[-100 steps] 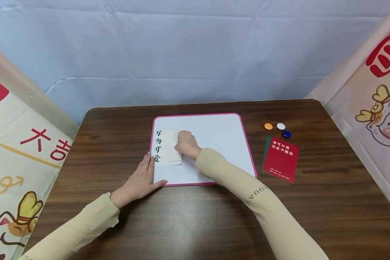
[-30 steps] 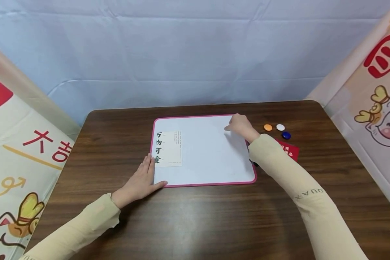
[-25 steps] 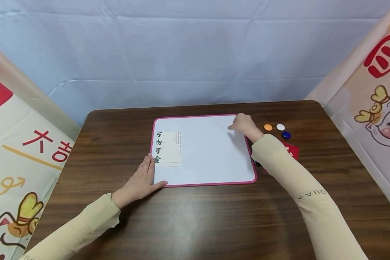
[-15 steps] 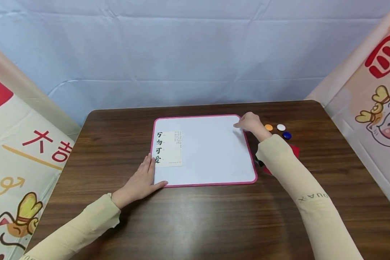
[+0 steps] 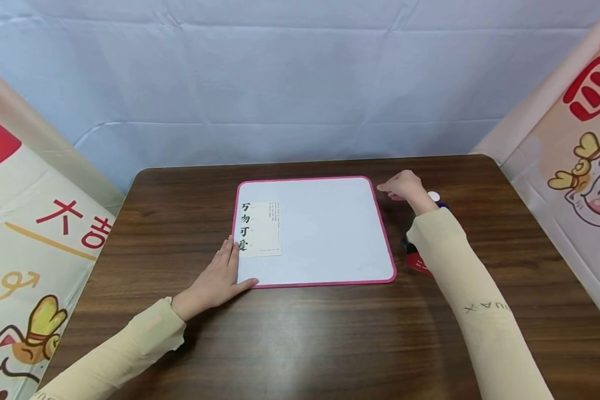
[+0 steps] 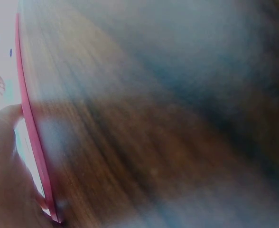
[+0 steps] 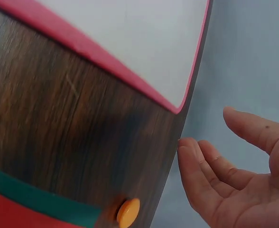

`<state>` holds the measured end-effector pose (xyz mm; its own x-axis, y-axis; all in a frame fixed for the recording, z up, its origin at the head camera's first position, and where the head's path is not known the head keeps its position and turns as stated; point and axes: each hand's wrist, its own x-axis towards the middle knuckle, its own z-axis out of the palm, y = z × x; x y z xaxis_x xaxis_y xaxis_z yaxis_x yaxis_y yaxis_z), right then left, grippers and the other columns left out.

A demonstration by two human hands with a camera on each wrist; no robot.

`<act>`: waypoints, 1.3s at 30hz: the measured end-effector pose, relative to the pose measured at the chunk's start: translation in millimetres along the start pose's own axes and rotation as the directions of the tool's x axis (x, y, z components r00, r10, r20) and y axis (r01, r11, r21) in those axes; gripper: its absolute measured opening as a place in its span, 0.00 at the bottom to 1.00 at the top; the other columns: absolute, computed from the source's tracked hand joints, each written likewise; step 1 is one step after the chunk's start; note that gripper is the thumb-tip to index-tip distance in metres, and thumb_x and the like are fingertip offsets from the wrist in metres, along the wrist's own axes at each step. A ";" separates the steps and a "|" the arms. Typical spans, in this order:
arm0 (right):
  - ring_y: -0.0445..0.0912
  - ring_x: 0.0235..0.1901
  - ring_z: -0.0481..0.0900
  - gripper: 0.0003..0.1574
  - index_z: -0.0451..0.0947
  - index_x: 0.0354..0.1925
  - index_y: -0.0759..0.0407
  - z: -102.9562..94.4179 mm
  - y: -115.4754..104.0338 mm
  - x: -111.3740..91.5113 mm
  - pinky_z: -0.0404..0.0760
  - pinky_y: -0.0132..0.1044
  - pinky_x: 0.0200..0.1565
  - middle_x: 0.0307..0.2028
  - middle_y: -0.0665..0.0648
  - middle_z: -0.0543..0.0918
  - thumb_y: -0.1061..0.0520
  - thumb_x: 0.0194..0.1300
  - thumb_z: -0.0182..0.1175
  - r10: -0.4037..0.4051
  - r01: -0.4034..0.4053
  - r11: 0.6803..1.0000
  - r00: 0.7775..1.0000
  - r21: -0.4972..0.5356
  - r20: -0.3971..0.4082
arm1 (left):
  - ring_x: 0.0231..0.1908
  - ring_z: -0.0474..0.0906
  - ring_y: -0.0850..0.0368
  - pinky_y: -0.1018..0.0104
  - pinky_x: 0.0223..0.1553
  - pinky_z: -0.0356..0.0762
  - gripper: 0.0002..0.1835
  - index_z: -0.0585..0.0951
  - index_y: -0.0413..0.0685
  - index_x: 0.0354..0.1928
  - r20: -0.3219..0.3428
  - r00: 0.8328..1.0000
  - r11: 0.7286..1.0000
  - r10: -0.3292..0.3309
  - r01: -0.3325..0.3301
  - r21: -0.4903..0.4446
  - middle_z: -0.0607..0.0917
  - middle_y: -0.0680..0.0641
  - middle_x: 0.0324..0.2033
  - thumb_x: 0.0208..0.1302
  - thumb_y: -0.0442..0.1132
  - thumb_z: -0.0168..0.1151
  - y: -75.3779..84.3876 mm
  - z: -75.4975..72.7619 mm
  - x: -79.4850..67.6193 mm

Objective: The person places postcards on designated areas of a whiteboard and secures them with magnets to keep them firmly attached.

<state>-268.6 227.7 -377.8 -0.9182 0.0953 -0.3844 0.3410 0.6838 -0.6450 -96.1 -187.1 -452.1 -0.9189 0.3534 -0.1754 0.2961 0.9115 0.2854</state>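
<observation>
A white card (image 5: 266,233) with black characters lies flat at the left side of a pink-edged whiteboard (image 5: 335,239). My left hand (image 5: 219,276) rests on the board's lower left corner, fingers along the left edge and thumb on the front rim. Just beyond the upper right corner is my right hand (image 5: 405,184), over the table. In the right wrist view its fingers are loosely bent, the thumb stands apart, and nothing is between them. An orange round disc (image 7: 128,213) shows near that hand; in the head view the hand hides it.
A white disc (image 5: 434,196) and a blue disc (image 5: 444,205) lie to the right, the blue one partly covered by the arm. Below them a red card (image 5: 418,263) sits over a green one (image 7: 49,205), mostly behind the sleeve. Cloth hangs behind the brown table (image 5: 300,344).
My right hand has left the card at the board's left side and moved right, across the board and past its upper right corner. The left hand stays put.
</observation>
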 end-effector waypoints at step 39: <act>0.37 0.23 0.78 0.40 0.55 0.61 0.79 -40.9 54.1 18.8 0.75 0.40 0.49 0.48 0.66 0.68 0.59 0.58 0.59 0.212 -0.197 0.947 0.977 0.254 -0.034 | 0.68 0.37 0.42 0.50 0.64 0.47 0.55 0.43 0.29 0.68 -0.010 1.000 1.000 0.006 -0.006 -0.012 0.39 0.34 0.69 0.57 0.69 0.46 -0.3 -0.6 -0.7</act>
<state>-275.6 296.2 -392.9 -0.8312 0.2628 -0.4900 0.5550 0.4448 -0.7029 -95.7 -187.7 -451.4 -0.9196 0.3567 -0.1647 0.2985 0.9068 0.2975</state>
